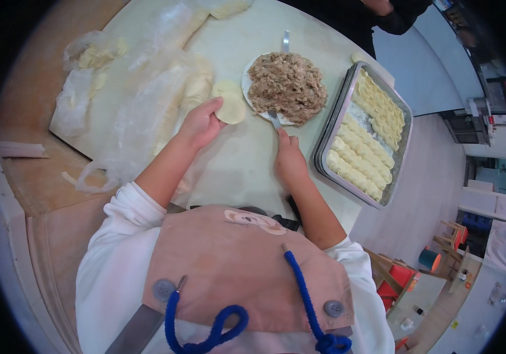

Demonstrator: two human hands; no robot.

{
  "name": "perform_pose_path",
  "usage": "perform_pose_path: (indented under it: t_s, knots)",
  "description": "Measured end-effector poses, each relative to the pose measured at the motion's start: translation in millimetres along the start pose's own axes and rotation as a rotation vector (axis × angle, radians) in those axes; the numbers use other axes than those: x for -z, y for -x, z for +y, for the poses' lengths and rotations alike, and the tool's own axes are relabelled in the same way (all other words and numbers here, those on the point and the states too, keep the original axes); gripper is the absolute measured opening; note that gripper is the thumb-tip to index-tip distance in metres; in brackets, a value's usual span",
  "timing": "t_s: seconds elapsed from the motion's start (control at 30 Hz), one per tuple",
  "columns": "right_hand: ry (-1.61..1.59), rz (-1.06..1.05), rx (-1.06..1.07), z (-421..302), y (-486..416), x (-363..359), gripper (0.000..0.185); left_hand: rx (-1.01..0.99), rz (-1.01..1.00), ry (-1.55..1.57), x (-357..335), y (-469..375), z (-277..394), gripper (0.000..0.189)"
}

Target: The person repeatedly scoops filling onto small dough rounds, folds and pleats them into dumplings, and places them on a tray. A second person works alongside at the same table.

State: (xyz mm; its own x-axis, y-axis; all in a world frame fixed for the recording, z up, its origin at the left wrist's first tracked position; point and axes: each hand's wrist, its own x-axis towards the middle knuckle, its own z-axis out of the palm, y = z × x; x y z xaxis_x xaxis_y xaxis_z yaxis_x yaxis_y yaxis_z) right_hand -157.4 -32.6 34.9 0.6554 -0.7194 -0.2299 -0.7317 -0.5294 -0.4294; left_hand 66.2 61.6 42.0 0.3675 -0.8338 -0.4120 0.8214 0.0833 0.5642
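Observation:
A round dumpling wrapper is held at its edge between the thumb and fingers of my left hand. Just beyond it, more wrappers show over the table. My right hand grips a flat metal spatula, whose tip touches the near edge of a large mound of minced filling. The mound covers most of a white plate. Another metal utensil sticks out from the plate's far side. To the right, a metal tray holds rows of pale dumplings.
Clear plastic bags with wrappers lie over the table's left part. Loose dough pieces are at the far left. The tray rests on more stacked trays near the table's right edge. A person in dark clothes stands across the table.

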Motion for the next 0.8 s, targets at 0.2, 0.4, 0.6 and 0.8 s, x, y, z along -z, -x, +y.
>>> perform_pose_path:
  t_s: [0.2,0.4,0.6,0.8]
  knots:
    - [0.078,0.142,0.099,1.4,6.2,18.0,0.041,0.19,0.145,0.106,15.4,-6.7,-25.2,0.039]
    - [0.117,0.195,0.196,-11.4,-13.6,29.7,0.035,0.281,0.215,0.209,1.5,-36.6,-54.3,0.038]
    - [-0.264,0.178,0.12,-1.8,4.9,22.6,0.03,0.144,0.059,-0.568,-10.4,0.4,-48.1,0.034]
    - [-0.554,0.073,0.016,7.1,27.5,-13.3,0.021,-0.06,0.042,-1.26,12.5,32.4,-49.9,0.023]
